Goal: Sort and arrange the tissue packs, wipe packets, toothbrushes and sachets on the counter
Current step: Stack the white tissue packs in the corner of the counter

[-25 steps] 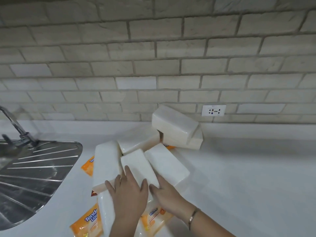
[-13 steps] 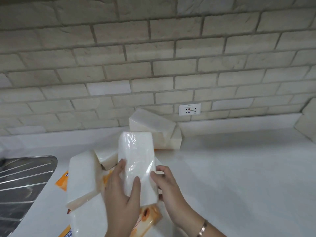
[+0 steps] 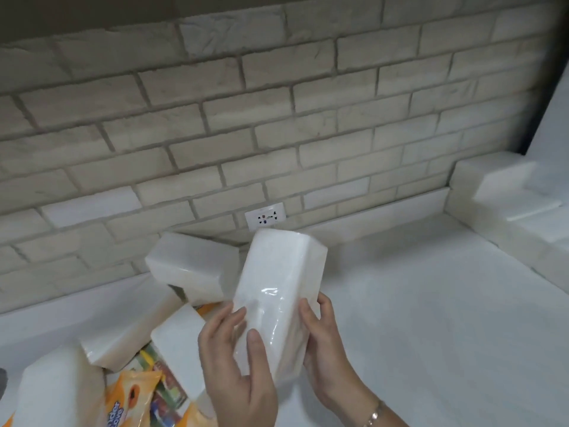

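While the left hand (image 3: 237, 365) and the right hand (image 3: 326, 343) curl their fingers round its two sides, a white tissue pack (image 3: 280, 291) is held up, tilted, above the counter (image 3: 415, 318). More tissue packs (image 3: 191, 266) lie piled at its left side, some on orange wipe packets (image 3: 129, 396).

The tissue pack (image 3: 278, 300) wore glossy clear plastic film; the wipe packet (image 3: 129, 399) was shiny orange plastic; the bench (image 3: 415, 318) looked smooth and matt; the brick wall (image 3: 246, 118) looked rough.

Both hands have lifted one tissue pack (image 3: 278, 298) off the pile (now upright, rightward).
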